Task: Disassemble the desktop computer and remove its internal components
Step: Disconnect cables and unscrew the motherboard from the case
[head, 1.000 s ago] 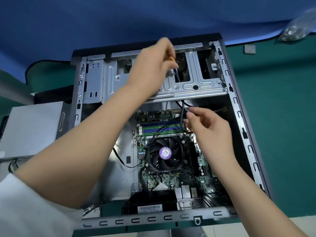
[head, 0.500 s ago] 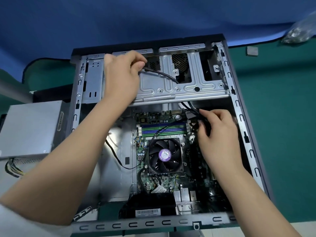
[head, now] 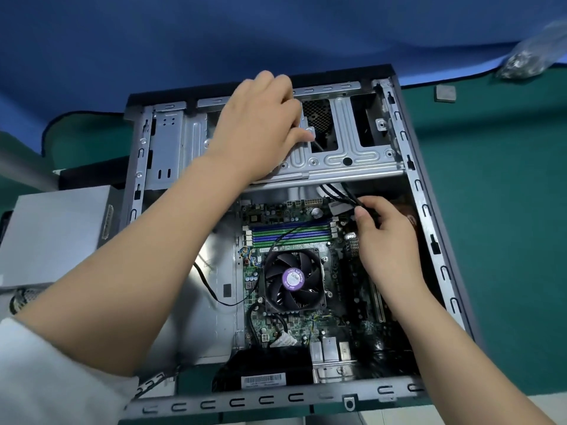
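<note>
The open desktop case (head: 429,191) lies on its side with the motherboard (head: 285,216) and its black CPU fan (head: 293,279) showing. My left hand (head: 257,124) is over the silver drive cage (head: 346,148), fingers curled around a thin black cable (head: 317,145) that runs down into a cage opening. Below the cage, beside the RAM slots (head: 291,233), my right hand (head: 386,237) pinches a bundle of black cables (head: 343,193).
A grey power supply (head: 55,231) lies left of the case on the green mat (head: 506,240). A clear bag of small parts (head: 527,59) and a small grey square (head: 445,94) sit at the far right. Blue cloth covers the back.
My left hand has shifted right along the drive cage, from its left part to near the middle opening. My right hand stays at the cable bundle, now a little higher.
</note>
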Available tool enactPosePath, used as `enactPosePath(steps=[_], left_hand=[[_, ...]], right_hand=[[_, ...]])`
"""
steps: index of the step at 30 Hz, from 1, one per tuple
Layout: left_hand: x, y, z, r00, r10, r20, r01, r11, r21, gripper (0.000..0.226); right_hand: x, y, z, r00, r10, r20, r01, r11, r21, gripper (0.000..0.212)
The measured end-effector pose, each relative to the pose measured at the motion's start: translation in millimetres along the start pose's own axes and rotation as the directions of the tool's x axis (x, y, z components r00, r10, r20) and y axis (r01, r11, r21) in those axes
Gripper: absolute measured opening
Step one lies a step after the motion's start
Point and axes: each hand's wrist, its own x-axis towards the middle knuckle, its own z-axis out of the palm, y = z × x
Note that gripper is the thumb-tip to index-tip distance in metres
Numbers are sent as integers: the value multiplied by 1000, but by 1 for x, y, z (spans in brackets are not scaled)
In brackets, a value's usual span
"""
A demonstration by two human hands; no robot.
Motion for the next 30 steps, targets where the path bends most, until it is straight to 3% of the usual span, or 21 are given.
enactPosePath(steps=[3,6,8,12,18,21,23,26,28,30], left_hand=[[6,1,6,977,-209,43,209,978,13,45],[7,-22,6,874,-482,53,484,874,-33,42],[-5,-43,2,838,-545,33,545,838,-14,40],[-52,-77,-13,776,-630,-42,611,733,298,48],[-66,-79,-28,892,-452,33,421,853,308,42],[-50,-58,-27,945,-294,142,294,956,24,38],[-39,-43,-25,971,-172,168,202,962,-185,37],[-27,-20,-16,988,-49,147,91,953,-290,29],[-21,-9,-8,990,-76,118,111,938,-329,21],[-17,-7,-3,975,-213,66,223,915,-337,17]], right_hand=[[-1,-3,1,1000,-24,4,24,997,-68,31],[-4,-2,3,994,-83,72,99,960,-262,43],[-6,-1,3,988,-97,123,134,933,-334,41],[-5,-1,3,988,-86,131,127,928,-350,38],[-6,-2,5,983,-94,157,152,899,-410,37],[-6,-3,5,984,-86,157,145,898,-416,37],[-7,-3,5,984,-85,158,144,899,-413,37],[-7,-2,5,985,-91,147,143,904,-403,37],[-6,-1,5,987,-97,132,142,904,-403,37],[-6,0,4,986,-106,127,149,900,-410,39]])
